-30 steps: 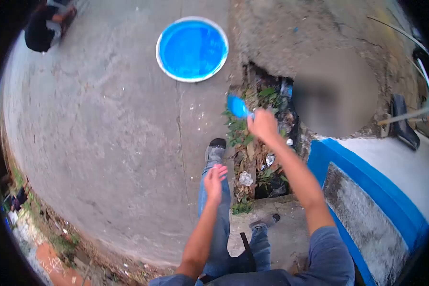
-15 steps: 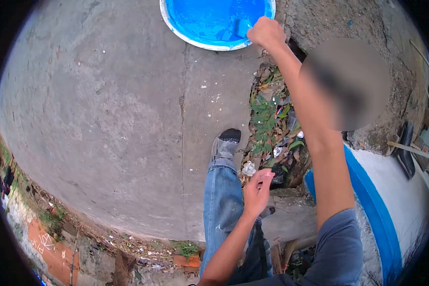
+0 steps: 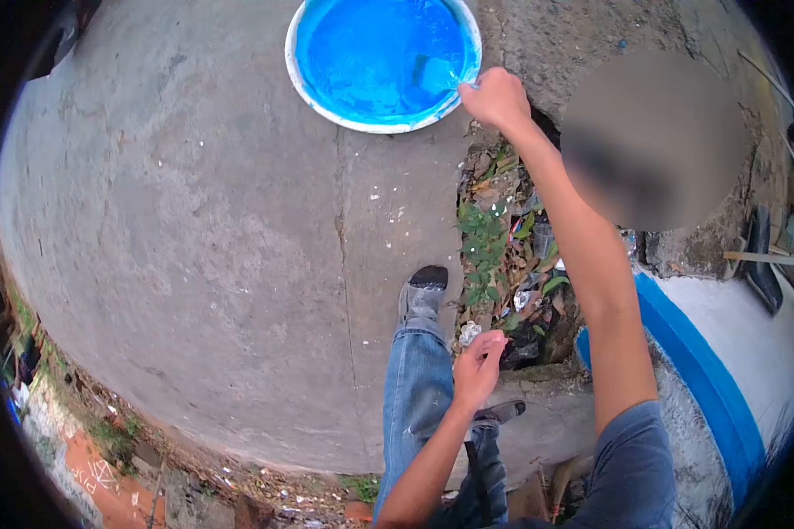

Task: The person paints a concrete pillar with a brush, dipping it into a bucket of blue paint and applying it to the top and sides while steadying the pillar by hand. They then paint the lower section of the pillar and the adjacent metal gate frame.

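Note:
My right hand (image 3: 498,97) is closed around the handle of a paintbrush (image 3: 438,74), at the near right rim of a white tub (image 3: 295,74). The brush's blue-coated head lies against the inside of the tub, in or just over blue paint (image 3: 355,62). Most of the handle is hidden by my fingers. Lower down, my left hand (image 3: 476,368) hovers in front of my leg, its fingers curled in toward the thumb. Whether anything sits between those fingers is hidden.
Grey concrete pavement (image 3: 194,229) spreads to the left. A gutter of leaves and litter (image 3: 490,238) runs beneath my right arm. A low wall with a blue painted band (image 3: 710,375) curves at right, and a dark boot (image 3: 761,264) lies beyond it. My shod foot (image 3: 422,295) stands beside the gutter.
The view has shifted, so the tub sits lower and a little to the left, with more of it showing. My right hand still grips the brush inside it. My left hand keeps its curled pose.

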Tool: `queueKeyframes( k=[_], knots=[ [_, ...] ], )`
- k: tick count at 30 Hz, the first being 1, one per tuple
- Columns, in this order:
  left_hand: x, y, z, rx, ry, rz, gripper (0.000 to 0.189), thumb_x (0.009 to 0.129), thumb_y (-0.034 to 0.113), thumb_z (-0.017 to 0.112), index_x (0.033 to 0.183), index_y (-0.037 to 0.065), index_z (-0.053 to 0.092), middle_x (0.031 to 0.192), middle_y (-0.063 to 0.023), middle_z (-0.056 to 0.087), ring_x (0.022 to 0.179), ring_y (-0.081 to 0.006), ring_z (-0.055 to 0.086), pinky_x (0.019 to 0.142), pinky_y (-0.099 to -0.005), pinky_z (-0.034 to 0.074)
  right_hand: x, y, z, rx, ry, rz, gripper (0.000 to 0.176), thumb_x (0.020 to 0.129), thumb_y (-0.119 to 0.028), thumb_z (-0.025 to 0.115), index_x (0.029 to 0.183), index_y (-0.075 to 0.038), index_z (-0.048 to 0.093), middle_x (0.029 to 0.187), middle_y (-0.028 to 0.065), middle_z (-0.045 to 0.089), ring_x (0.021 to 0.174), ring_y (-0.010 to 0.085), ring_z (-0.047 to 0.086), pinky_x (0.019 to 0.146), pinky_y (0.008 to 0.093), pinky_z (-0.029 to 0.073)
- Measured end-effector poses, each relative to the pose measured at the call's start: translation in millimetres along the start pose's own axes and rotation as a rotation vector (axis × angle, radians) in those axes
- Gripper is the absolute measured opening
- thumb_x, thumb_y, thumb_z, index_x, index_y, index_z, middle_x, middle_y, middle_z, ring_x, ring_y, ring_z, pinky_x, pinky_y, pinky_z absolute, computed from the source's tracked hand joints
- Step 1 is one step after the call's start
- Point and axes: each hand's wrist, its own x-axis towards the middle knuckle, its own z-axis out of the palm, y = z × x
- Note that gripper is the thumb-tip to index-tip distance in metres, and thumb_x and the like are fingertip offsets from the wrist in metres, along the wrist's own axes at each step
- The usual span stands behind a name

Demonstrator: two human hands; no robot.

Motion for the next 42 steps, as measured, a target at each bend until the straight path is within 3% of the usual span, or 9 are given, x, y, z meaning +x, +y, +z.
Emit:
queueKeyframes(
  k=[9,12,20,22,28,37,39,40,42],
  knots=[
    [-4,-25,-1,0.121,-0.036,0.007,0.030,0.093,0.027,0.055,0.107,0.001,0.063,0.095,-0.0113,0.069,0.088,-0.0135,0.064,0.079,-0.0262,0.048,-33,49,16,0.712,0.151,0.195,0.042,0.077,-0.042,0.061,0.068,-0.001,0.068,0.068,0.0134,0.066,0.063,0.0266,0.063,0.061,0.0374,0.047],
    [-8,-26,1,0.175,-0.052,-0.055,0.031,0.092,0.028,0.055,0.108,0.002,0.063,0.095,-0.0113,0.070,0.087,-0.0127,0.064,0.078,-0.0262,0.048,-60,51,-3,1.240,-0.067,0.262,0.034,0.085,-0.035,0.060,0.072,-0.003,0.057,0.053,-0.0037,0.045,0.039,0.0038,0.031,0.036,0.0224,0.020],
    [-21,-43,6,0.266,-0.097,-0.019,0.031,0.092,0.027,0.057,0.105,-0.001,0.063,0.090,-0.0102,0.068,0.084,-0.0133,0.063,0.076,-0.0270,0.049,-208,126,-111,1.844,-0.387,0.243,0.034,0.092,-0.038,0.052,0.076,-0.008,0.054,0.047,-0.0050,0.038,0.035,0.0037,0.029,0.033,0.0184,0.021],
    [-21,-64,-3,0.391,-0.144,0.065,0.043,0.091,0.043,0.054,0.104,0.003,0.062,0.094,-0.0067,0.067,0.084,-0.0131,0.062,0.069,-0.0264,0.045,-278,170,-151,1.969,-0.415,0.197,0.034,0.093,-0.037,0.047,0.077,-0.008,0.053,0.047,-0.0041,0.038,0.034,0.0045,0.029,0.032,0.0189,0.022],
    [-79,-66,-11,0.643,-0.095,0.099,0.046,0.090,0.043,0.058,0.092,-0.002,0.063,0.083,-0.0078,0.067,0.071,-0.0126,0.062,0.062,-0.0255,0.047,-535,278,-301,2.017,0.009,0.006,0.035,0.096,-0.031,0.045,0.076,-0.003,0.053,0.048,-0.0030,0.038,0.037,0.0058,0.030,0.037,0.0213,0.022],
    [-200,-6,177,0.756,-0.395,0.325,0.041,0.092,0.040,0.053,0.087,-0.001,0.062,0.078,-0.0084,0.066,0.063,-0.0153,0.061,0.055,-0.0296,0.048,-881,370,-375,2.155,0.737,-0.303,0.032,0.094,-0.028,0.047,0.079,0.000,0.055,0.050,-0.0009,0.040,0.041,0.0059,0.032,0.041,0.0225,0.026],
    [-228,-13,236,0.825,-0.520,0.616,0.042,0.093,0.038,0.053,0.081,-0.001,0.062,0.072,-0.0062,0.062,0.058,-0.0147,0.057,0.055,-0.0298,0.048,-955,364,-386,1.959,1.035,-0.023,0.025,0.092,-0.021,0.052,0.080,0.000,0.058,0.051,-0.0010,0.041,0.044,0.0052,0.035,0.042,0.0222,0.026],
    [-297,-3,275,0.730,-0.595,0.442,0.039,0.093,0.034,0.053,0.078,-0.001,0.061,0.068,-0.0044,0.059,0.058,-0.0126,0.053,0.058,-0.0279,0.047,-988,359,-388,1.956,1.096,-0.017,0.025,0.092,-0.021,0.052,0.080,0.000,0.058,0.051,-0.0010,0.041,0.044,0.0052,0.035,0.042,0.0222,0.026],
    [-360,-12,338,0.817,-0.774,0.847,0.035,0.094,0.030,0.053,0.082,-0.001,0.061,0.070,-0.0042,0.059,0.062,-0.0105,0.052,0.063,-0.0260,0.046,-1048,353,-395,1.475,1.346,0.356,0.018,0.088,-0.017,0.059,0.082,-0.001,0.063,0.055,-0.0010,0.048,0.047,0.0061,0.041,0.044,0.0238,0.030]
  ],
)
